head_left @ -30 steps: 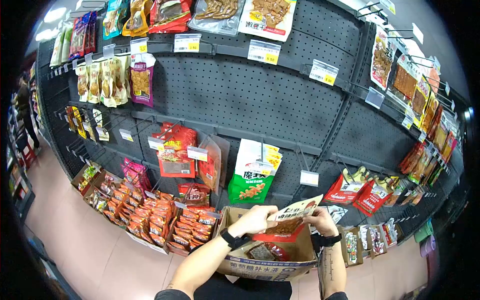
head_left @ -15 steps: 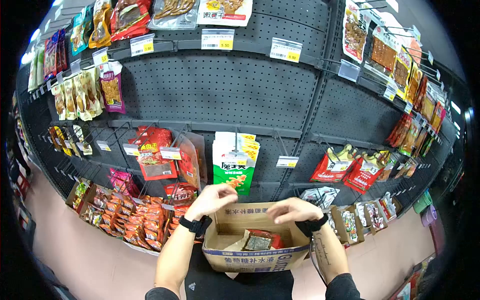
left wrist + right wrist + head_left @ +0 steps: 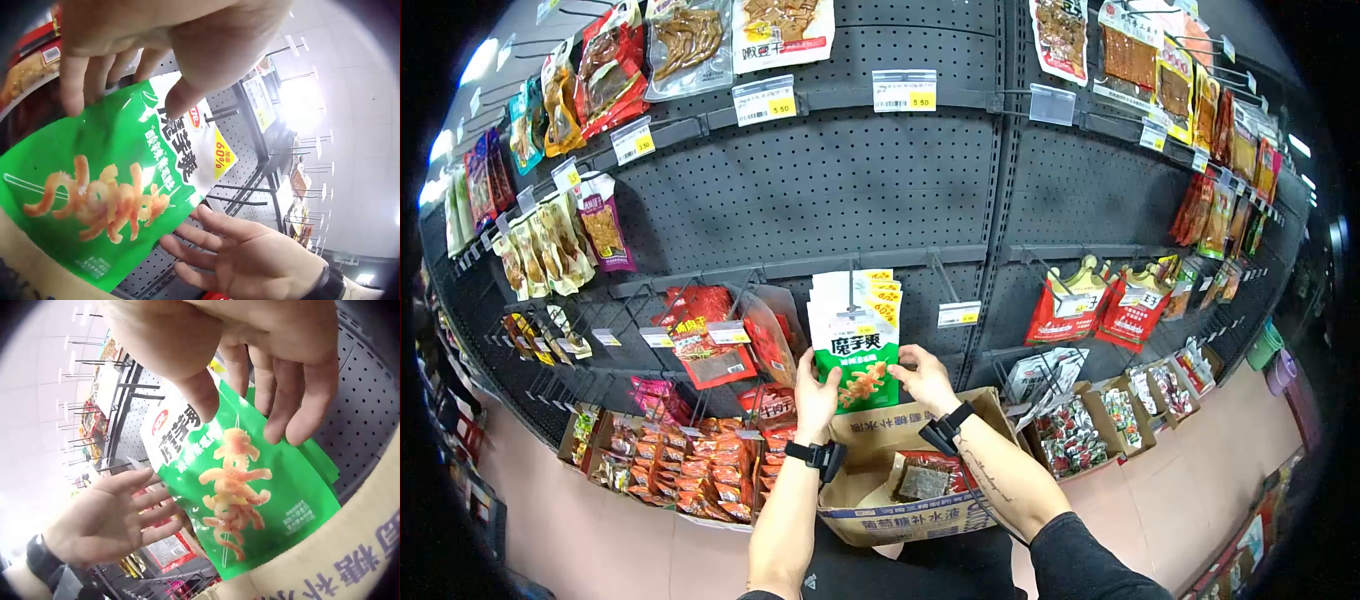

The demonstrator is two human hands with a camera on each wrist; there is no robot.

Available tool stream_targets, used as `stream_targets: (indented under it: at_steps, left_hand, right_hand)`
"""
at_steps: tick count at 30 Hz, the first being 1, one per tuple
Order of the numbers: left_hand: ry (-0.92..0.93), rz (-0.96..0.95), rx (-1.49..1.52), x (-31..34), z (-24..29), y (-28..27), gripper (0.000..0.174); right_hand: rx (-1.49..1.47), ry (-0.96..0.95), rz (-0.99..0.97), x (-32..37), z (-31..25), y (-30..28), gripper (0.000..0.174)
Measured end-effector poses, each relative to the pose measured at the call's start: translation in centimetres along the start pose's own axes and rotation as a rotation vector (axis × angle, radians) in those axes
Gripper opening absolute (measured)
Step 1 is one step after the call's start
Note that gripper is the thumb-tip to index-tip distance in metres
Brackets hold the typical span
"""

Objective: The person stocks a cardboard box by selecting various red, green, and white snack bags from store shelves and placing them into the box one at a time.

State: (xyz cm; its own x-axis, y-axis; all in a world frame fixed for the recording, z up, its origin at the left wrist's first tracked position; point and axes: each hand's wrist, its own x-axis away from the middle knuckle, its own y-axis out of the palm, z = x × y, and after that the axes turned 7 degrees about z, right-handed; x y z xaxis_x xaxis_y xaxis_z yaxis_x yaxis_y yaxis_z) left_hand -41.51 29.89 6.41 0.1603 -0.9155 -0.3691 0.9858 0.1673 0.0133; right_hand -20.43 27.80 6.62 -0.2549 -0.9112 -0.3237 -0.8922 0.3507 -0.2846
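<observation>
A green-and-white snack bag (image 3: 855, 353), with curly orange pieces pictured on it, hangs from a shelf hook, with more bags like it behind. My left hand (image 3: 814, 398) is at its left edge, thumb over the front and fingers fairly straight. At the right edge is my right hand (image 3: 925, 380), its fingers also extended and its thumb toward the front. In the right wrist view the left palm (image 3: 106, 519) faces the bag, fingers loosely spread. Below both hands stands an open cardboard box (image 3: 880, 525) with a red packet (image 3: 925, 478) lying in it.
Red bags (image 3: 700, 335) hang to the left and red pouches (image 3: 1065, 305) to the right. Boxes of small orange packets (image 3: 715, 470) line the lower left. Bare metal hooks and a price tag (image 3: 958, 314) jut from the dark pegboard (image 3: 850, 190).
A second ago both hands held a packet over the box; half a second ago they were apart with nothing held. Now they are at the green-and-white bag's sides, and the view has shifted right.
</observation>
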Motion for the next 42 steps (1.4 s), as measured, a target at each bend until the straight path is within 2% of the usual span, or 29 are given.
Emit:
stream_targets:
  at_steps: [1,2,4,5,6,8,10,12,14,16,18,20,21,22,24,25,26,28,29,30,32,33,34,36,37,39,40,41,42]
  left_hand:
    - [0.039,0.037,0.114,0.4,-0.1,0.3,0.049]
    - [0.035,0.035,0.115,0.8,0.0,0.5,0.049]
    - [-0.049,0.087,0.097,1.5,0.6,0.7,0.042]
    - [-0.001,0.134,0.143,2.2,1.1,1.0,0.026]
    - [0.001,0.132,0.143,2.6,1.6,0.8,0.026]
    - [-0.115,0.153,0.184,3.5,2.3,0.6,0.019]
    - [-0.106,0.192,0.216,4.0,2.5,0.9,0.023]
    - [-0.017,0.172,0.196,4.2,3.0,1.1,0.020]
    - [-0.003,0.191,0.222,4.6,4.0,1.5,0.018]
    - [0.117,0.263,0.162,5.0,3.1,1.5,0.022]
    - [0.123,0.245,0.144,5.5,3.0,1.3,0.022]
    - [0.141,0.193,0.280,6.0,3.8,1.3,0.017]
    - [0.149,0.223,0.368,6.2,4.2,1.8,0.019]
    - [0.146,0.232,0.397,6.4,3.3,1.7,0.031]
    - [0.002,0.265,0.590,7.4,2.5,1.9,0.043]
    - [0.105,0.111,0.431,7.1,2.1,1.0,0.054]
    - [0.174,0.021,0.420,7.0,1.9,0.9,0.056]
    - [0.153,0.075,0.414,6.7,1.9,1.4,0.058]
    - [0.105,0.107,0.382,6.7,2.1,1.4,0.050]
    - [0.108,0.105,0.382,6.5,1.5,1.4,0.050]
    - [0.041,0.126,0.208,6.0,-0.4,1.2,0.041]
    - [-0.009,0.134,0.290,5.9,-0.5,1.3,0.030]
    - [-0.002,0.137,0.291,5.6,-0.7,1.5,0.030]
    - [0.085,0.204,0.084,4.9,-0.9,1.8,0.024]
    - [0.082,0.168,0.012,4.6,-0.7,1.6,0.022]
    - [0.113,0.189,-0.002,3.6,-1.6,1.8,0.027]
    - [0.140,0.204,-0.017,2.9,-2.5,2.1,0.034]
    - [0.114,0.143,-0.056,1.8,-3.4,1.7,0.051]
    - [0.117,0.144,-0.057,1.0,-4.4,1.7,0.051]
  right_hand:
    - [0.003,0.027,0.001,0.1,-0.1,-0.2,0.032]
    - [0.005,0.031,0.002,0.3,-0.4,-0.5,0.032]
    - [-0.078,0.035,-0.057,0.8,-1.8,-1.5,0.020]
    - [-0.116,0.059,-0.056,1.3,-2.8,-2.2,0.018]
    - [-0.118,0.058,-0.054,1.6,-3.7,-2.9,0.018]
    - [-0.129,0.104,-0.085,2.1,-5.0,-4.3,0.019]
    - [-0.124,0.101,-0.052,2.4,-5.3,-4.7,0.022]
    - [-0.125,-0.092,0.014,2.2,-4.0,-4.5,0.024]
    - [-0.155,-0.124,0.031,2.4,-3.8,-4.8,0.023]
    - [-0.183,-0.154,0.046,2.6,-4.0,-5.1,0.023]
    - [-0.202,-0.151,0.038,2.8,-3.8,-5.3,0.020]
    - [-0.182,-0.177,0.029,2.8,-3.7,-5.4,0.020]
    - [-0.163,-0.213,0.019,2.8,-3.6,-5.4,0.020]
    - [-0.166,-0.208,0.015,2.9,-3.8,-5.4,0.020]
    - [-0.148,-0.147,-0.096,3.0,-4.3,-5.6,0.022]
    - [-0.106,-0.126,-0.157,3.0,-4.5,-5.9,0.026]
    - [-0.051,-0.160,-0.156,3.0,-4.6,-5.9,0.028]
    - [-0.160,-0.061,-0.182,2.7,-3.9,-5.4,0.029]
    - [-0.154,-0.026,-0.175,2.3,-3.1,-5.1,0.027]
    - [-0.155,-0.027,-0.173,2.2,-2.8,-4.7,0.027]
    - [-0.059,-0.183,0.003,2.1,-2.2,-3.7,0.025]
    - [-0.045,-0.159,0.001,1.8,-1.7,-3.4,0.026]
    - [-0.047,-0.166,0.000,1.6,-1.0,-2.8,0.026]
    - [-0.112,-0.142,0.102,1.3,0.1,-1.6,0.032]
    - [0.005,-0.106,0.054,1.0,0.5,-1.6,0.045]
    - [0.039,-0.130,0.096,0.7,1.0,-0.5,0.049]
    - [0.074,-0.148,0.142,0.5,1.2,0.0,0.053]
    - [0.060,-0.109,0.124,0.3,1.2,0.4,0.058]
    - [0.059,-0.111,0.124,0.2,1.3,0.7,0.058]
